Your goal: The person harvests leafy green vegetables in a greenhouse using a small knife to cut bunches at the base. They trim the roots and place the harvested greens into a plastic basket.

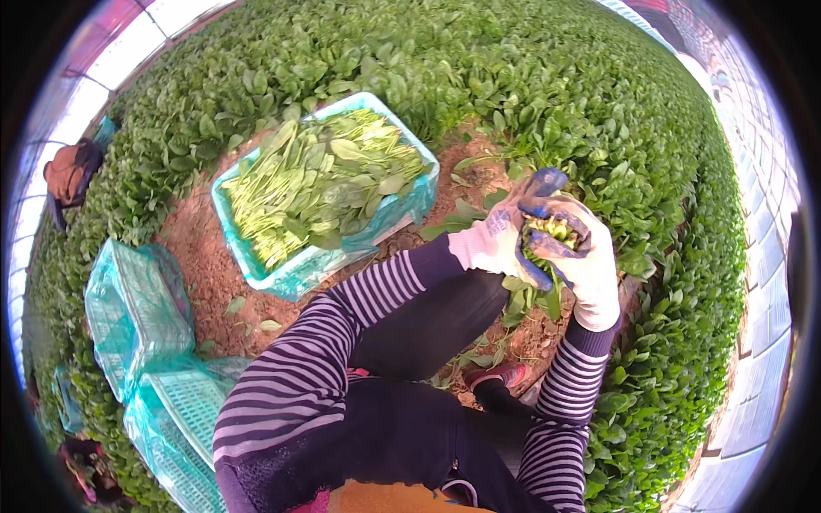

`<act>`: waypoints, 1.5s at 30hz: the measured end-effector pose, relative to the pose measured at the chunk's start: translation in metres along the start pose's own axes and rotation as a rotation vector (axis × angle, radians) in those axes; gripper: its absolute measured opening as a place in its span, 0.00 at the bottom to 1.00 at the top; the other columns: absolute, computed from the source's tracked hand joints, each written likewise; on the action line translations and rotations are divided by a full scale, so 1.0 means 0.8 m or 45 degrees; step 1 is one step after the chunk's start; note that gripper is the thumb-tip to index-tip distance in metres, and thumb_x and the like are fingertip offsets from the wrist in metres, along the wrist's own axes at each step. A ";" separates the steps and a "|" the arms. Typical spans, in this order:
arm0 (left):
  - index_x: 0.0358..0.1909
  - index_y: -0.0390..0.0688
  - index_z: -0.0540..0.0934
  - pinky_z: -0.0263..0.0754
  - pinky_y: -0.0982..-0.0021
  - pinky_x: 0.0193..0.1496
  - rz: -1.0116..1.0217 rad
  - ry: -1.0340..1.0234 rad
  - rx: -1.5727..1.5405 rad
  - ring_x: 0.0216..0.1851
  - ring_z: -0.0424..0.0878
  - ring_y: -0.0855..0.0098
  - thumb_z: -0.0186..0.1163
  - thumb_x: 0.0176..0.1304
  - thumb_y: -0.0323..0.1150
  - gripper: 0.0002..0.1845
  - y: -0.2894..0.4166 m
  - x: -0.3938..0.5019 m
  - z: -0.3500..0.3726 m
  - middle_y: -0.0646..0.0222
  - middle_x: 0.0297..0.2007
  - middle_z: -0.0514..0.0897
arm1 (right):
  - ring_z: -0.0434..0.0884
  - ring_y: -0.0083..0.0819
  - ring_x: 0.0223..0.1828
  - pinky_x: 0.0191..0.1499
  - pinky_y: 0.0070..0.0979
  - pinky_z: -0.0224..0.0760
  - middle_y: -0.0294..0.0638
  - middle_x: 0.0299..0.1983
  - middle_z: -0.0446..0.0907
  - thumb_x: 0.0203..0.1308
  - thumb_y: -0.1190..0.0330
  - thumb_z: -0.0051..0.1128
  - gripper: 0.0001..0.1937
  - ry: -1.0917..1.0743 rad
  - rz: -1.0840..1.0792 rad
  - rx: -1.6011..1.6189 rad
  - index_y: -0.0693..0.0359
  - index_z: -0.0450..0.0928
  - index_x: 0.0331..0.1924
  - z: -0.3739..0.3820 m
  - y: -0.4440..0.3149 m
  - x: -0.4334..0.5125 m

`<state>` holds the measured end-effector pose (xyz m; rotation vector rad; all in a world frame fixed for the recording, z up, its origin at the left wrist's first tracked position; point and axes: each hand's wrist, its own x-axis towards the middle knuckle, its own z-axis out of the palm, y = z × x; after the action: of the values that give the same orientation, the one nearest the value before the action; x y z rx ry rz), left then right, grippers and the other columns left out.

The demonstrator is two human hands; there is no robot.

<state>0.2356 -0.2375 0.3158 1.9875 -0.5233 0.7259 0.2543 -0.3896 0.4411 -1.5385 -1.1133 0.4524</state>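
Observation:
Both of my hands wear white knit gloves with blue-coated palms and fingers. Between them is a bunch of spinach point(553, 229), its pale stem ends turned up toward me and its leaves hanging below. My right hand point(593, 263) wraps around the stems, fingers curled near the cut ends. From the other side, my left hand point(497, 234) presses against the bunch, with some fingers hidden behind it. Left of my hands, a turquoise plastic-lined crate point(426, 160) holds harvested spinach point(321, 183) laid in layers, stems mostly toward the two ends.
Dense spinach plants point(449, 51) surround a patch of bare brown soil point(205, 256). Plastic-lined crates point(138, 314) stand at left, beside my striped sleeve. Loose leaves point(269, 326) lie on the soil. Another person point(70, 170) is among the plants at far left. Pale panels point(750, 385) edge the right side.

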 end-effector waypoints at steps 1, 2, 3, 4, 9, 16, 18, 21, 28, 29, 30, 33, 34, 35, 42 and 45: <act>0.71 0.39 0.56 0.46 0.52 0.75 0.046 0.061 0.100 0.72 0.53 0.46 0.79 0.30 0.60 0.67 -0.006 -0.014 -0.001 0.47 0.69 0.58 | 0.80 0.31 0.46 0.53 0.26 0.71 0.42 0.44 0.81 0.40 0.71 0.70 0.23 -0.078 0.012 0.007 0.70 0.81 0.46 0.012 -0.007 0.010; 0.70 0.41 0.58 0.48 0.52 0.75 0.095 0.133 0.182 0.71 0.55 0.48 0.79 0.32 0.59 0.63 -0.012 -0.025 0.002 0.49 0.68 0.61 | 0.81 0.33 0.46 0.53 0.28 0.71 0.43 0.44 0.82 0.40 0.72 0.68 0.23 -0.174 0.015 -0.058 0.69 0.81 0.46 0.019 -0.010 0.019; 0.69 0.42 0.59 0.50 0.53 0.74 0.055 0.229 0.166 0.70 0.58 0.51 0.78 0.36 0.56 0.59 -0.004 -0.043 0.009 0.51 0.67 0.63 | 0.81 0.33 0.46 0.53 0.28 0.71 0.44 0.45 0.82 0.40 0.72 0.67 0.22 -0.267 0.010 -0.184 0.68 0.81 0.45 0.025 -0.012 0.025; 0.69 0.43 0.60 0.53 0.54 0.73 0.001 0.320 0.199 0.69 0.61 0.54 0.76 0.40 0.53 0.55 0.009 -0.066 -0.003 0.53 0.66 0.66 | 0.81 0.34 0.46 0.53 0.28 0.71 0.44 0.44 0.82 0.39 0.72 0.67 0.22 -0.383 0.014 -0.292 0.67 0.82 0.45 0.043 -0.026 0.038; 0.66 0.43 0.63 0.67 0.61 0.64 -0.354 0.693 -0.119 0.60 0.73 0.65 0.73 0.51 0.36 0.41 0.044 -0.119 -0.009 0.61 0.60 0.74 | 0.81 0.43 0.45 0.53 0.32 0.71 0.46 0.44 0.82 0.43 0.70 0.68 0.22 -0.679 -0.184 -0.586 0.63 0.81 0.47 0.126 -0.036 0.093; 0.57 0.40 0.74 0.70 0.59 0.61 -0.418 1.881 -1.259 0.55 0.77 0.63 0.64 0.61 0.36 0.23 0.032 -0.172 -0.131 0.61 0.52 0.81 | 0.71 0.34 0.64 0.66 0.30 0.62 0.44 0.61 0.73 0.51 0.77 0.63 0.29 -0.216 -0.379 -0.218 0.65 0.71 0.62 0.170 -0.029 0.117; 0.56 0.41 0.75 0.73 0.57 0.60 -0.235 2.044 -1.513 0.52 0.79 0.61 0.58 0.66 0.39 0.20 0.008 -0.202 -0.184 0.62 0.52 0.81 | 0.70 0.33 0.65 0.66 0.30 0.63 0.43 0.61 0.72 0.51 0.82 0.59 0.29 -0.234 -0.248 -0.188 0.65 0.71 0.62 0.170 -0.010 0.111; 0.58 0.43 0.74 0.71 0.52 0.60 -0.088 2.191 -1.516 0.53 0.78 0.57 0.52 0.70 0.43 0.21 -0.009 -0.242 -0.237 0.61 0.54 0.80 | 0.69 0.33 0.65 0.66 0.31 0.64 0.42 0.63 0.69 0.52 0.84 0.57 0.28 -0.286 -0.053 -0.044 0.65 0.72 0.61 0.186 0.016 0.102; 0.55 0.39 0.77 0.75 0.58 0.55 -0.233 2.669 -1.198 0.48 0.81 0.62 0.55 0.68 0.48 0.24 -0.106 -0.378 -0.243 0.62 0.51 0.81 | 0.72 0.39 0.62 0.64 0.32 0.64 0.46 0.58 0.74 0.53 0.76 0.64 0.26 -0.454 -0.090 -0.021 0.64 0.72 0.60 0.265 0.049 0.122; 0.54 0.37 0.77 0.77 0.60 0.52 -0.278 2.752 -1.046 0.45 0.81 0.64 0.58 0.67 0.47 0.24 -0.114 -0.387 -0.240 0.62 0.49 0.82 | 0.72 0.41 0.62 0.65 0.34 0.64 0.47 0.58 0.74 0.53 0.74 0.65 0.27 -0.502 -0.153 -0.060 0.64 0.72 0.60 0.284 0.063 0.132; 0.53 0.36 0.77 0.77 0.61 0.49 -0.302 2.779 -1.110 0.44 0.81 0.65 0.59 0.66 0.46 0.24 -0.120 -0.389 -0.237 0.63 0.48 0.82 | 0.71 0.45 0.63 0.66 0.37 0.61 0.48 0.59 0.73 0.54 0.69 0.66 0.27 -0.498 -0.237 -0.171 0.62 0.73 0.60 0.304 0.079 0.139; 0.52 0.36 0.78 0.78 0.62 0.47 -0.407 2.910 -1.083 0.43 0.82 0.66 0.61 0.65 0.46 0.24 -0.137 -0.390 -0.242 0.62 0.47 0.83 | 0.64 0.49 0.68 0.70 0.45 0.52 0.48 0.67 0.67 0.56 0.54 0.63 0.31 -0.577 -0.382 -0.653 0.52 0.70 0.64 0.374 0.119 0.149; 0.54 0.36 0.76 0.78 0.62 0.47 -0.257 2.758 -1.218 0.43 0.82 0.64 0.60 0.66 0.47 0.25 -0.130 -0.378 -0.235 0.61 0.46 0.83 | 0.60 0.48 0.71 0.71 0.47 0.49 0.47 0.69 0.63 0.57 0.53 0.61 0.32 -0.612 -0.415 -0.850 0.48 0.67 0.66 0.389 0.143 0.144; 0.57 0.40 0.75 0.76 0.58 0.52 -0.331 2.594 -1.272 0.47 0.81 0.62 0.58 0.67 0.49 0.26 -0.135 -0.413 -0.246 0.61 0.49 0.82 | 0.57 0.46 0.73 0.72 0.49 0.46 0.47 0.72 0.60 0.58 0.51 0.60 0.33 -0.654 -0.484 -1.007 0.45 0.65 0.68 0.415 0.154 0.140; 0.60 0.38 0.72 0.70 0.55 0.65 -1.137 1.634 -1.641 0.59 0.76 0.60 0.57 0.69 0.39 0.22 0.083 -0.403 -0.220 0.57 0.54 0.80 | 0.53 0.46 0.75 0.72 0.54 0.44 0.43 0.73 0.57 0.54 0.61 0.64 0.35 -0.744 -0.616 -1.145 0.37 0.64 0.69 0.417 0.233 0.138; 0.62 0.30 0.69 0.67 0.55 0.66 -1.471 1.213 -0.903 0.62 0.74 0.60 0.52 0.71 0.33 0.23 0.146 -0.370 -0.242 0.50 0.59 0.76 | 0.53 0.46 0.75 0.72 0.55 0.45 0.42 0.73 0.57 0.55 0.63 0.63 0.33 -0.826 -0.539 -1.209 0.35 0.65 0.67 0.411 0.237 0.141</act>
<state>-0.1080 -0.1033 0.2660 0.8224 0.7998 0.5071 0.1284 -0.1013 0.2010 -1.9090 -2.3347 0.1024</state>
